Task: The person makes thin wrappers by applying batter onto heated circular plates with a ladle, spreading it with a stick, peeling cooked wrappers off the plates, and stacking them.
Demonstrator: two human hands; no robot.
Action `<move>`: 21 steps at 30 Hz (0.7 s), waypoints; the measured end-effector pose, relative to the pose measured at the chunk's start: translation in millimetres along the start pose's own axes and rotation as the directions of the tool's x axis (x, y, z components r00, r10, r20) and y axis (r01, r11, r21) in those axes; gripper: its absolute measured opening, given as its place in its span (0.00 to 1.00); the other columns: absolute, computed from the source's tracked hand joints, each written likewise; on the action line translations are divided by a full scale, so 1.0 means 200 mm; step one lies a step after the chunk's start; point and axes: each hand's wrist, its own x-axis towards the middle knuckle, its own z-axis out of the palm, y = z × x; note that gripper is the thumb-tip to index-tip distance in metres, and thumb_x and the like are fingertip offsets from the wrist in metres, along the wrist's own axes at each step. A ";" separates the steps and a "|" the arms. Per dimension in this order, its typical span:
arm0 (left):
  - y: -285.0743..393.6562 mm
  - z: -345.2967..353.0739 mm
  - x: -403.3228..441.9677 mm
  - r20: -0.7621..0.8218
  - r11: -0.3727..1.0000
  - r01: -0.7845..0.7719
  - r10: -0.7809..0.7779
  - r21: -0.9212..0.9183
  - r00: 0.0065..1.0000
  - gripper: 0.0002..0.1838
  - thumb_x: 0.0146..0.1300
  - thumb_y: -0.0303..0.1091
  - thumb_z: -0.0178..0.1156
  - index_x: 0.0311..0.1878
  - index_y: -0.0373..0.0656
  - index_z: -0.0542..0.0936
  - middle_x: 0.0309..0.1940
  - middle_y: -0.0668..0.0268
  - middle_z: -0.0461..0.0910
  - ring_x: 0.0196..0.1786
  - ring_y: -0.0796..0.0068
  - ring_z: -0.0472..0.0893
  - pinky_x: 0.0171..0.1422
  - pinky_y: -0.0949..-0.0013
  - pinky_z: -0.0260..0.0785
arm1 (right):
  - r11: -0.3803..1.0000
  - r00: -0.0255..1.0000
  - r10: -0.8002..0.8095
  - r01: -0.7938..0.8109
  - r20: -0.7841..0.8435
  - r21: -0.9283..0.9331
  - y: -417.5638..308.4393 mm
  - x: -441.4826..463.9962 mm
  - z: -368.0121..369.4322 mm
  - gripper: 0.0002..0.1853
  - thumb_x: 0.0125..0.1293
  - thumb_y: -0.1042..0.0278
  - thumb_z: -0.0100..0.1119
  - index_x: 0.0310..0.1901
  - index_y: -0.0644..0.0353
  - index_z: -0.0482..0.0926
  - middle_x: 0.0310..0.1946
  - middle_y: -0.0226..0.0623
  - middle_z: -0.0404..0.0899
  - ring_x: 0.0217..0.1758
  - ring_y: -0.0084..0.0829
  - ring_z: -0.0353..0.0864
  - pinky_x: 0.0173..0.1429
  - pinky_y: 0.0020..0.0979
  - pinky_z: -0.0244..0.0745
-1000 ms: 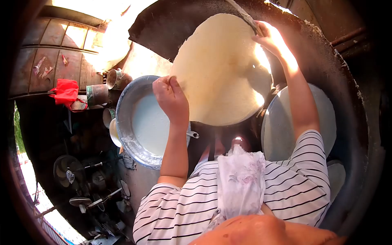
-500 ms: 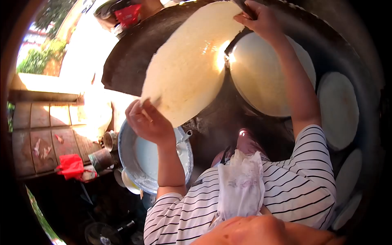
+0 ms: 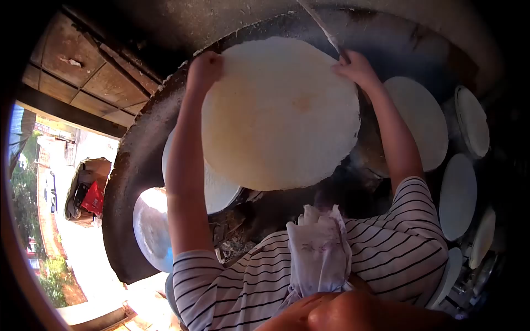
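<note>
A large, thin round pancake (image 3: 281, 116), pale with faint brown patches, is spread out between my two hands above the dark stove top. My left hand (image 3: 205, 71) is closed on its upper left edge. At the upper right edge is my right hand (image 3: 356, 69), its fingers wrapped round the handle of a long, thin scraper (image 3: 320, 25) that points up and left. My right thumb appears to pinch the pancake's edge too. Under the held pancake, another pale round (image 3: 221, 190) shows partly. To the right of my right forearm lies a further pale round (image 3: 422, 124).
Several more pale rounds, such as one (image 3: 458, 196) by my right elbow, sit along the right side. A shiny, glaring round (image 3: 150, 223) stands left of my left forearm. The stove's dark rim (image 3: 124, 226) curves round the left. A bag (image 3: 88, 190) lies beyond it.
My view has turned to the right. The pancake, earlier slanting and lifted beside another round, now hangs broad between my hands. My left hand has moved up to its far left edge.
</note>
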 end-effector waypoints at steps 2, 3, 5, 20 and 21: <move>-0.24 0.53 0.42 0.147 0.984 0.090 -0.112 0.151 0.983 0.16 0.58 0.45 0.56 0.35 0.41 0.81 0.21 0.60 0.80 0.24 0.65 0.81 0.35 0.61 0.72 | 0.986 0.998 0.049 -0.054 -0.033 -0.158 0.33 0.25 -0.04 0.16 0.46 0.63 0.70 0.25 0.62 0.71 0.21 0.39 0.75 0.26 0.32 0.77 0.34 0.35 0.70; -0.26 0.70 0.50 0.232 0.982 0.134 -0.162 0.133 0.959 0.16 0.57 0.47 0.57 0.37 0.44 0.82 0.25 0.60 0.82 0.28 0.62 0.82 0.38 0.60 0.73 | 0.974 0.997 0.058 -0.066 -0.042 -0.217 0.51 0.36 -0.02 0.18 0.43 0.60 0.70 0.27 0.65 0.73 0.24 0.46 0.76 0.31 0.44 0.79 0.37 0.40 0.71; -0.42 1.01 0.58 0.166 0.974 0.083 -0.120 0.212 0.979 0.16 0.57 0.48 0.58 0.37 0.46 0.83 0.28 0.60 0.82 0.34 0.64 0.83 0.41 0.62 0.73 | 0.954 0.992 0.128 -0.127 -0.013 -0.270 0.68 0.42 0.00 0.18 0.44 0.61 0.68 0.31 0.66 0.76 0.28 0.50 0.78 0.36 0.48 0.79 0.40 0.40 0.71; -0.26 1.01 0.47 0.177 0.965 0.262 -0.254 -0.024 0.951 0.15 0.54 0.45 0.64 0.36 0.43 0.83 0.33 0.57 0.79 0.38 0.60 0.80 0.44 0.60 0.70 | 0.984 0.990 0.113 -0.099 0.085 -0.146 0.97 0.45 -0.06 0.14 0.55 0.70 0.64 0.43 0.63 0.80 0.26 0.32 0.76 0.29 0.25 0.74 0.40 0.28 0.71; -0.21 0.95 0.45 0.131 0.973 0.228 -0.222 -0.029 0.966 0.14 0.54 0.44 0.65 0.35 0.42 0.83 0.31 0.58 0.79 0.36 0.62 0.80 0.42 0.61 0.70 | 0.984 0.992 0.095 -0.080 0.087 -0.157 0.97 0.44 -0.08 0.13 0.54 0.73 0.65 0.43 0.62 0.80 0.24 0.28 0.73 0.28 0.20 0.70 0.38 0.26 0.69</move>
